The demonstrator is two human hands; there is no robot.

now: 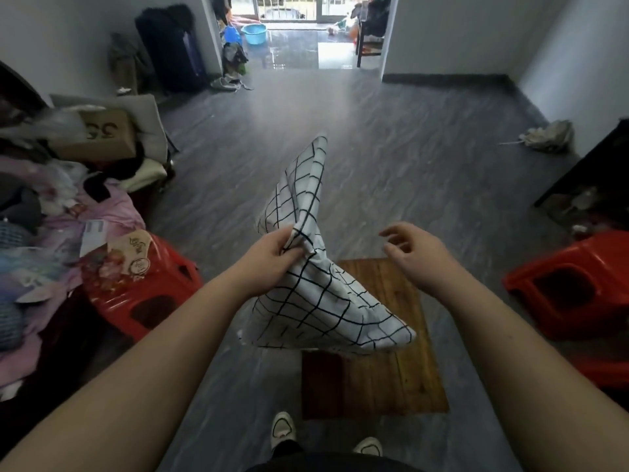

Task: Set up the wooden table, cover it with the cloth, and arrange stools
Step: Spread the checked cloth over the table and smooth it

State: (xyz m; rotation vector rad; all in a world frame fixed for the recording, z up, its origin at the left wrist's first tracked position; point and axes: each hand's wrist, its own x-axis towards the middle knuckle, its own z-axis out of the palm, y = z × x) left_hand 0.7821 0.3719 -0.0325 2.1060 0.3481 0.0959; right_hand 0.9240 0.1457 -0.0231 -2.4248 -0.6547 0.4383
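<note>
My left hand (272,255) grips a white cloth with a black grid (316,301) at its bunched middle. One end of the cloth sticks up and away from me, the other hangs down over the left part of the small wooden table (391,379), which stands on the floor below my hands. To the right of the cloth my right hand (413,257) hovers with loosely curled fingers and holds nothing. A red plastic stool (146,291) stands at the left with papers and cloth lying on it. Another red stool (571,284) stands at the right.
Heaped clothes, a cardboard box (98,134) and cushions fill the left side. A dark cabinet (592,185) stands at the right edge, a rag (548,136) lies beyond it. Grey floor stretches ahead to a doorway with a blue basin (254,33). My shoes (282,429) are near the table's front edge.
</note>
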